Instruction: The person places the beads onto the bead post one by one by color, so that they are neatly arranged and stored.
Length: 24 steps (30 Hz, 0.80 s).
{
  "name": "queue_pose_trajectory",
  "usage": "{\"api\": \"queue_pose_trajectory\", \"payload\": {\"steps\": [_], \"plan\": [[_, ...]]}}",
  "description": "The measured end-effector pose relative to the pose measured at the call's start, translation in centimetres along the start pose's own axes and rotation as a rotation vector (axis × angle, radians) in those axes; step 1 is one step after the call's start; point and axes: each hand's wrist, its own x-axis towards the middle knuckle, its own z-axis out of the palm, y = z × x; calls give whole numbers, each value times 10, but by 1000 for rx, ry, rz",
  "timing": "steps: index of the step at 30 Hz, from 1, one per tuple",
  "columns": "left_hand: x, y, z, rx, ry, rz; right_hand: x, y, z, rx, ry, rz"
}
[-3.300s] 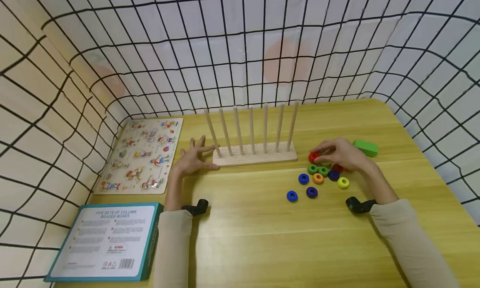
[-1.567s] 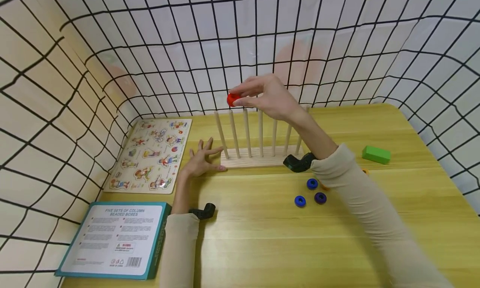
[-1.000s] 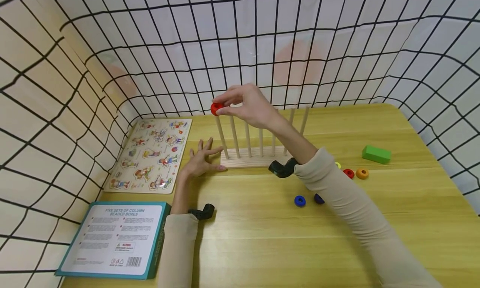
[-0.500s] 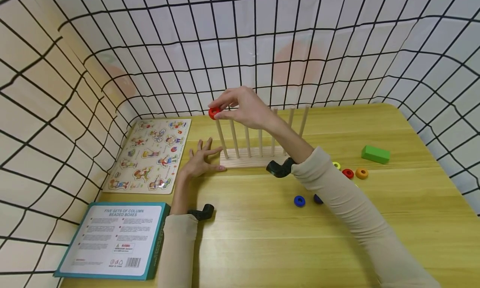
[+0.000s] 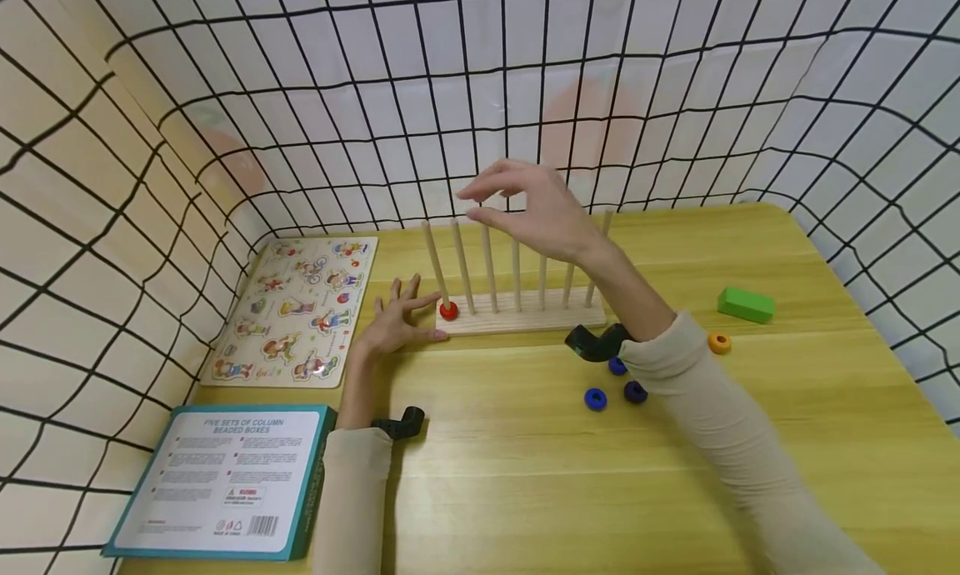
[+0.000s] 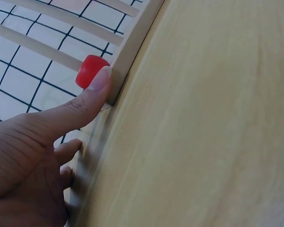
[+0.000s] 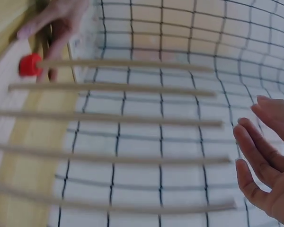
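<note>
A wooden peg stand (image 5: 517, 311) with several upright pegs stands on the table. Around its leftmost peg, down at the base, sits a red bead (image 5: 448, 310). My left hand (image 5: 393, 323) is at the stand's left end, fingers spread and straight; in the left wrist view the thumb (image 6: 87, 101) overlaps the red bead (image 6: 91, 71) beside the base. My right hand (image 5: 543, 212) is raised over the middle pegs with thumb and fingers apart. Nothing is between them, as the right wrist view shows, where these fingers (image 7: 262, 156) are beyond the peg tops.
Blue beads (image 5: 596, 399), a purple bead (image 5: 635, 392) and an orange bead (image 5: 719, 342) lie at the right, partly behind the right sleeve. A green block (image 5: 746, 305) is farther right. At left are a picture puzzle board (image 5: 292, 312) and a teal-edged box (image 5: 217, 479). Black-lined mesh (image 5: 375, 100) encloses the table.
The right hand picked up a red bead at the right, carried it to the leftmost peg and let it go; it dropped to the base. The hand has since moved right. The left hand stayed.
</note>
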Motion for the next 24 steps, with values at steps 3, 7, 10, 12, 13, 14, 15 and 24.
{"api": "queue_pose_trajectory", "payload": {"steps": [3,7,10,12,13,14,15,24], "plan": [[1,1,1,9,-4,8,-22,6,-21,-26,96,-19],[2,0,1,20,-3,12,-56,16,-48,-75,177,31],[1,0,0,17,-4,3,-84,24,-63,-113,197,110],[0,0,0,11,-5,-3,-101,32,-71,-141,194,159],[-1,1,-1,9,-5,-5,-110,37,-75,-153,191,179],[-2,2,-1,9,-4,-5,-119,42,-78,-157,181,194],[-2,2,-1,9,-3,-3,-127,48,-80,-165,172,203],[-2,4,1,12,-6,11,-200,101,-96,-252,-24,336]]}}
